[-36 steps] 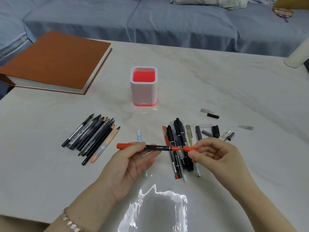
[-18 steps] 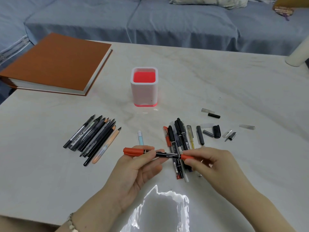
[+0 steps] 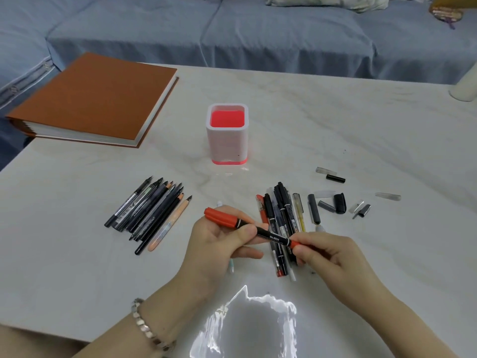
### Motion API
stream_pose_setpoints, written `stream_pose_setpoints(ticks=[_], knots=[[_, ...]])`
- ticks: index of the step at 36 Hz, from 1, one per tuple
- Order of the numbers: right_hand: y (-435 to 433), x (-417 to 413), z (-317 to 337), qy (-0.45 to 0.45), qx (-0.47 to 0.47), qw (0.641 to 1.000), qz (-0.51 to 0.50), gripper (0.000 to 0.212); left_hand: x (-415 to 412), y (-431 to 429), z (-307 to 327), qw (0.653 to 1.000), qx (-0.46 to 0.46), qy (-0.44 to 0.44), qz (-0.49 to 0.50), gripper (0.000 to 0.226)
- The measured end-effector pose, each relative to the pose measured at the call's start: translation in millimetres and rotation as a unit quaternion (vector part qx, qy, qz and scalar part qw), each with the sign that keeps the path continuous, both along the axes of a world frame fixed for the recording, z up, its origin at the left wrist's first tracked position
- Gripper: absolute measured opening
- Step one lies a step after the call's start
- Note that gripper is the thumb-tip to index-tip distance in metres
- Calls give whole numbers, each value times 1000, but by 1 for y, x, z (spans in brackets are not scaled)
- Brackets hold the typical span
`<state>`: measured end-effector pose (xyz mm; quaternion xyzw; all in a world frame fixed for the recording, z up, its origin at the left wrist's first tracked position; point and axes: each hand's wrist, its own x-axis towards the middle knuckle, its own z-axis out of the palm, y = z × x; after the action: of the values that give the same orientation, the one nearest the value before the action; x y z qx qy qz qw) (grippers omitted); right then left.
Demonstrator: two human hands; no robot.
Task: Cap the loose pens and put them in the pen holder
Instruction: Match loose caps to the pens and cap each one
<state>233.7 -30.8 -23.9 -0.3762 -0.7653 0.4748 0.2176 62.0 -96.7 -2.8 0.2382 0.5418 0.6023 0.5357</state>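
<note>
Both hands hold a double-ended marker (image 3: 260,230), black barrel with orange caps, above the table's near middle. My left hand (image 3: 222,244) grips its barrel just beside the wide orange cap. My right hand (image 3: 327,257) pinches the thin orange cap at the other end. The white pen holder (image 3: 227,143) with a red inside stands upright farther back. A pile of uncapped pens (image 3: 152,213) lies to the left. A second bunch of pens (image 3: 281,220) lies under and behind my hands. Several loose caps (image 3: 339,202) are scattered to the right.
A thick brown book (image 3: 98,99) lies at the table's far left corner. A white cylinder (image 3: 464,86) stands at the far right edge. A blue sofa (image 3: 258,29) runs behind the table. Glare covers the marble table top (image 3: 387,125) near its front edge.
The marker has tilted, its left end now higher and its right end lower. Both hands have drawn slightly nearer to me, still holding it at both ends.
</note>
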Motion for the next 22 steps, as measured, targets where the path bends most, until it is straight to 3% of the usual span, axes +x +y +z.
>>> stream_pose_setpoints(ticks=[3, 7, 10, 12, 15, 17, 20, 22], knots=[[-5, 0, -6, 16, -63, 998, -5, 13, -4, 3, 0, 999, -2, 24, -37, 17], [-5, -5, -5, -14, 35, 999, -12, 12, -5, 4, -4, 1000, -21, 2, -7, 13], [0, -15, -5, -117, 93, 988, 29, 13, -1, 3, -8, 999, -45, 7, 6, 9], [1, -22, -7, -178, 131, 974, 58, 19, -3, 3, -11, 997, -69, 36, 8, 2], [3, -30, -6, -172, 165, 970, 36, 24, -21, 3, -17, 985, -107, 135, -30, 14], [6, -32, -3, -174, 157, 972, 6, 20, -39, -1, -23, 946, -112, 299, -56, 25], [10, -32, -2, -203, 141, 969, -26, 22, -67, -12, -29, 797, -122, 591, -24, 29], [7, -36, -3, -199, 116, 972, -48, 18, -81, -16, -33, 737, -137, 662, 4, 24]])
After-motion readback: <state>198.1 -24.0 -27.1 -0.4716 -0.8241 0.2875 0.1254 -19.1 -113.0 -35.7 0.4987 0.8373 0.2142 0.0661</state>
